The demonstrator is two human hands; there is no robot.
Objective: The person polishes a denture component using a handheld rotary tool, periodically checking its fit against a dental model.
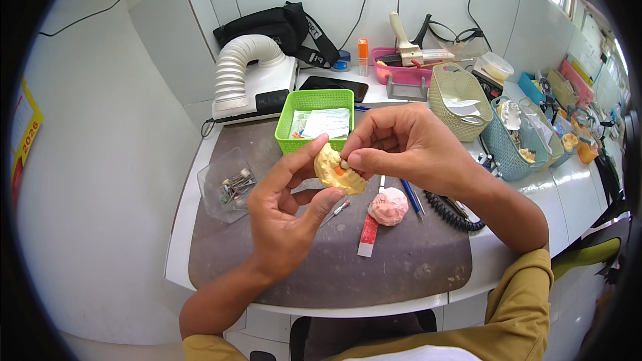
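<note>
My left hand [287,214] grips a yellow dental stone model [332,177], which has a small orange patch. My right hand [401,147] pinches a small pale piece [344,164] against the model, above the orange patch. Below my hands on the brown mat [267,274] lie a pink stone model [388,206], a red-and-white strip [368,234], blue pens [411,195] and a slim instrument [340,208]. To the left of my left hand is a clear tray [215,187] of small burs.
A green basket [286,120] of papers, white hose unit [234,73], black bag [267,27], phone [322,85] and pink bin [388,73] stand at the back. Baskets [511,140] crowd the right, near a coiled cord [448,214]. A wall [80,194] bounds the left.
</note>
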